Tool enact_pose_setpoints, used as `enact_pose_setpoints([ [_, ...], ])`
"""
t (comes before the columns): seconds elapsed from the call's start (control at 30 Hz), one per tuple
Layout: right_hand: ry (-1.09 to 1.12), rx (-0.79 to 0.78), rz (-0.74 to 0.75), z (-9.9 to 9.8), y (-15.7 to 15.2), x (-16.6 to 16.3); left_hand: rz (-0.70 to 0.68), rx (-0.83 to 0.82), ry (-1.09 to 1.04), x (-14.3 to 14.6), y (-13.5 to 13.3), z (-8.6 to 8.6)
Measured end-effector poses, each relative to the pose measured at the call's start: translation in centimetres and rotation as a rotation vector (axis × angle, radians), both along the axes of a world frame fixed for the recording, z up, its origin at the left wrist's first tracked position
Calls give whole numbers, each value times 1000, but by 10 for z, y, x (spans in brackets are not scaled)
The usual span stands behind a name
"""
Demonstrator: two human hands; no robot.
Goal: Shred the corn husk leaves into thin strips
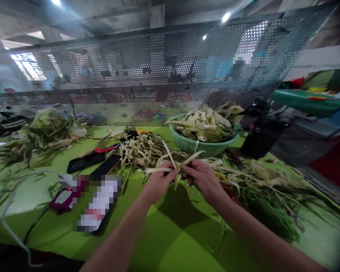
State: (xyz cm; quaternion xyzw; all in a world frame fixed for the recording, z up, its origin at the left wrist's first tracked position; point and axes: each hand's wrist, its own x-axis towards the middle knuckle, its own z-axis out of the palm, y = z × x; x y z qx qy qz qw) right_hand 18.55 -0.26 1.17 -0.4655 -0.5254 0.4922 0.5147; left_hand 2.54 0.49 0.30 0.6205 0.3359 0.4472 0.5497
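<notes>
Strips of pale leaf [170,155] lay crossed between the two hands, just on the near side of the green basket [181,145], which served as the landmark. Their crossing sat right at the fingertips, with no gap to close. One strip's long axis rose from the pinch and leaned left of the basket; a second ran out leftward over the left hand [160,181], away from the basket; a third slanted up and right, toward the basket's near wall. A short end hung below the crossing. Both hands touched the strips, and the right hand [200,175] was nearer the basket. The fingers of each were drawn in narrow, thumb against forefinger, gripping the strips from either side; the other fingers were curled and partly hidden.

The basket was heaped above its rim with pale, crumpled leaves [206,122], some ends poking over the edge. Right of the basket stood a black container [256,138]; what it held could not be told. Left of the basket, a pile of small pale pieces [140,149] lay loose on the worktop [187,245]. Nearer than the basket and to its right spread a green stringy bundle [268,211].
</notes>
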Motion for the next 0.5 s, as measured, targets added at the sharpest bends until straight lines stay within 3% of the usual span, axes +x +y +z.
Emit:
enact_pose_setpoints([
  [0.3, 40, -86, 70, 8, -5, -2, -11, 87, 43, 6, -4, 1],
  [0.5, -81, 45, -2, -3, 1, -1, 5, 98, 129, 11, -4, -7],
])
